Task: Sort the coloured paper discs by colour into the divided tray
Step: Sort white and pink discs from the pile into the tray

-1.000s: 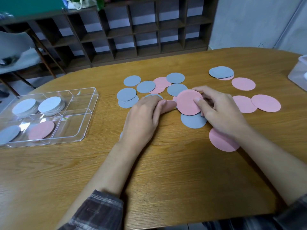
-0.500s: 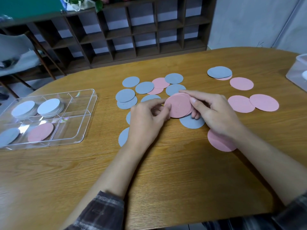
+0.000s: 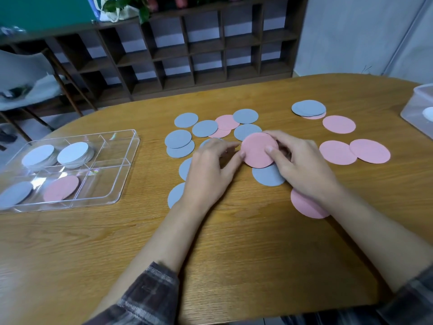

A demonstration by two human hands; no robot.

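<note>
Onlooker: Hands came together just then, did you catch it? A second before, the left hand (image 3: 208, 172) lay flat over some discs, and only the right hand (image 3: 302, 167) had the pink disc (image 3: 256, 150).

Friend: And after?

Onlooker: Both were on it. The left fingers (image 3: 230, 160) had curled in and pinched its left rim. The right thumb pressed its face, with the other right fingers clamped behind. It was tilted up between the two sets of fingertips.

Friend: What did that mean for the sorting?

Onlooker: I took it that pinks were being gathered for one trip. The divided tray (image 3: 131, 160) sat well off to the left of the fingers, with a sorted pink disc (image 3: 61, 191) in one of its nearer compartments. So the carry had not begun.

Friend: Was it one disc in the fingers, or several?

Onlooker: I could not tell, since only the front face showed. Once the left hand had shifted, two blue discs (image 3: 184, 168) showed beside it, each half covered. A grey-blue disc (image 3: 267, 175) lay on the worktop (image 3: 234, 231) just under the right fingers, partly hidden. Another pink one (image 3: 304, 206) ran under the right wrist. Far to the right of the fingers stood a clear box (image 3: 419, 111), of which only a corner could be seen.
</note>
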